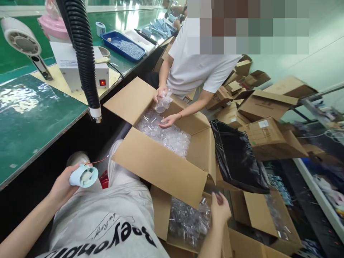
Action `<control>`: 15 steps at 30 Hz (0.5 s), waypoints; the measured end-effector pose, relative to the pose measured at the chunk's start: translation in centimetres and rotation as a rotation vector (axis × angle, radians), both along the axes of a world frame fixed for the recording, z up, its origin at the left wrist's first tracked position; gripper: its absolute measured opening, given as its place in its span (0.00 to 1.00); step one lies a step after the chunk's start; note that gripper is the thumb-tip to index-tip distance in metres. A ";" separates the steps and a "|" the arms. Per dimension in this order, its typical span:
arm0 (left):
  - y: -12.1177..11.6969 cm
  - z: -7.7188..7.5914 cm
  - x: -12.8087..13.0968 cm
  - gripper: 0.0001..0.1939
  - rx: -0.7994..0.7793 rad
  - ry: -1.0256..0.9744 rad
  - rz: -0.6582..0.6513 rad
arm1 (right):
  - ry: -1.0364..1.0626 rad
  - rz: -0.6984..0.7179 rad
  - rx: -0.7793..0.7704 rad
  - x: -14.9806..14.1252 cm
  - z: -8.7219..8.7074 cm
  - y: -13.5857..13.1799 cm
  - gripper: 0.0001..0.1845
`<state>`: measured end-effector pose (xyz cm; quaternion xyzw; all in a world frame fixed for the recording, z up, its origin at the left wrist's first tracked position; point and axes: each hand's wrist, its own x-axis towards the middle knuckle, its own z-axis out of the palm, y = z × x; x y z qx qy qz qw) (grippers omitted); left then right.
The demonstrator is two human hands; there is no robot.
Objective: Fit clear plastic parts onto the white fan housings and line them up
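Note:
My left hand (63,182) is closed around a light blue fan housing (84,175), a short round tube with fan blades inside and thin red and black wires trailing from it. On the right, my right hand (220,208) is raised with its fingers curled, beside the flap of a large cardboard box (161,163). Whether anything sits between those fingers is hidden. Below it, a second box (162,215) holds clear plastic parts (189,222). More translucent plastic parts (174,139) fill the large box.
A co-worker in a white shirt (199,64) has both hands (169,121) over the large box, one holding clear parts. A black corrugated hose (83,53) hangs above the green bench (34,118). A handheld fan (24,43), blue tray (129,55) and stacked cartons (266,132) are around.

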<state>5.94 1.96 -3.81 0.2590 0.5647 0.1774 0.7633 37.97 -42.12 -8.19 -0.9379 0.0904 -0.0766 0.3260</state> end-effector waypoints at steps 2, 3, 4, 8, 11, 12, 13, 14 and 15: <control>0.1 0.4 0.6 0.10 -0.024 -0.021 0.038 | 0.078 0.155 0.045 4.0 -0.4 4.8 0.41; 0.0 0.5 0.7 0.11 -0.029 -0.030 0.051 | 0.118 0.243 0.056 6.2 -0.7 7.8 0.36; 0.0 0.4 0.6 0.11 -0.032 -0.034 0.056 | 0.155 0.326 0.054 8.3 -1.1 10.9 0.31; -0.6 0.1 -0.9 0.11 0.029 -0.034 0.029 | 0.334 0.614 -0.003 14.1 -3.2 23.8 0.18; -1.3 0.2 -2.6 0.10 0.098 0.014 0.044 | 0.422 0.757 -0.060 14.7 -4.3 30.2 0.18; -1.5 0.3 -3.2 0.09 0.111 0.036 0.060 | 0.435 0.795 -0.072 14.5 -4.6 31.4 0.18; -1.6 0.4 -3.7 0.09 0.120 0.058 0.082 | 0.441 0.826 -0.082 14.3 -4.8 32.0 0.18; -1.6 0.5 -4.2 0.09 0.126 0.079 0.106 | 0.443 0.848 -0.093 14.0 -4.9 32.3 0.18; -1.5 0.5 -4.6 0.09 0.123 0.096 0.115 | 0.442 0.859 -0.107 13.8 -5.0 32.2 0.18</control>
